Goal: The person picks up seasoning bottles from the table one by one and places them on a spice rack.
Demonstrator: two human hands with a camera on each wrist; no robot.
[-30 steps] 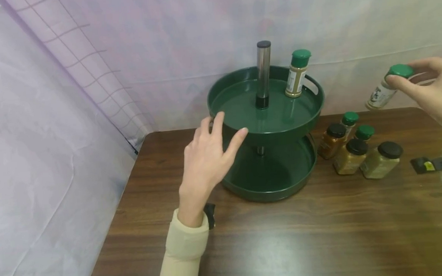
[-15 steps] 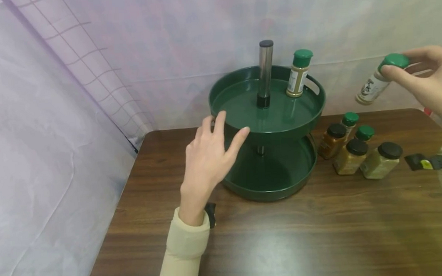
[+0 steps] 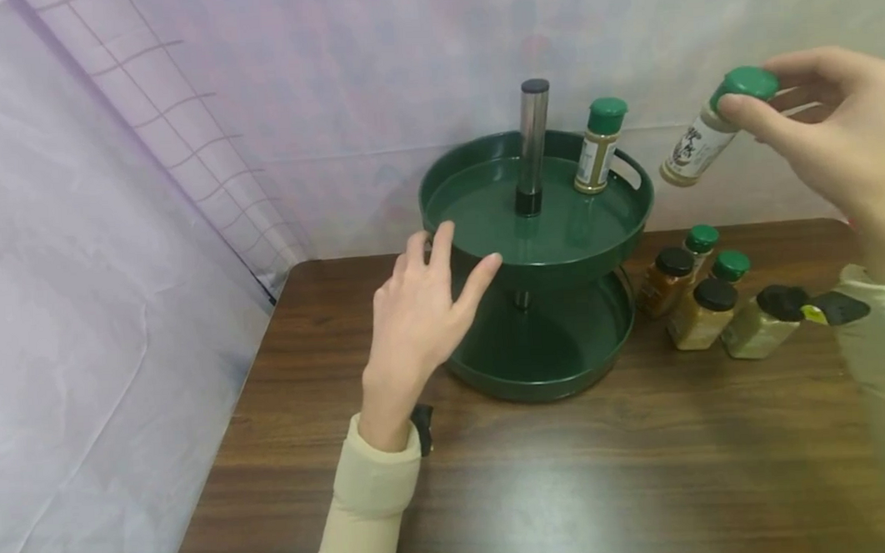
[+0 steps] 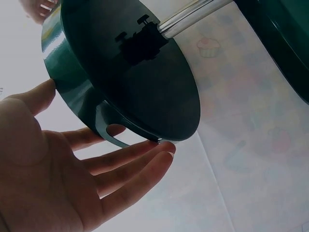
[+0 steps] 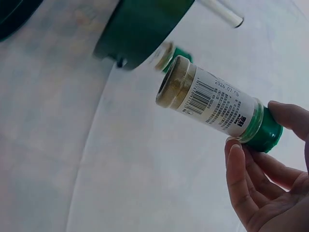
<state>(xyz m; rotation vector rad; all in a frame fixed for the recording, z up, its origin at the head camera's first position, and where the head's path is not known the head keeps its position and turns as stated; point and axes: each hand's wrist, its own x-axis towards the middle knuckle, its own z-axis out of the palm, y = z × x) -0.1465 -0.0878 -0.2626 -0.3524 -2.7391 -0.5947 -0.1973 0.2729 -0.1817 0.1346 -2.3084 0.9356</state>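
My right hand (image 3: pixel 851 121) pinches the green cap of a spice jar (image 3: pixel 699 148) between thumb and fingers. Tilted, with its base toward the two-tier tray, the jar hangs in the air right of the upper tier. Its white label and barcode face the right wrist camera. My left hand (image 3: pixel 418 319) rests spread against the outer wall of the upper green tray (image 3: pixel 478 245); in the left wrist view its fingers (image 4: pixel 130 179) lie by the handle cutout and the thumb touches the wall. Another green-capped spice jar (image 3: pixel 594 156) stands upright on the upper tier.
Right of the lower tray (image 3: pixel 538 388), several spice jars stand on the wooden table (image 3: pixel 611 485), among them an orange-brown one (image 3: pixel 664 290) and a pale one (image 3: pixel 757 331) with black lids. A metal post (image 3: pixel 533 138) rises through the trays. A white cloth (image 3: pixel 350 81) hangs behind.
My right hand has carried the spice jar up and to the left, closer to the upper tray, tilting it further. My left hand has stayed nearly still at the tray.
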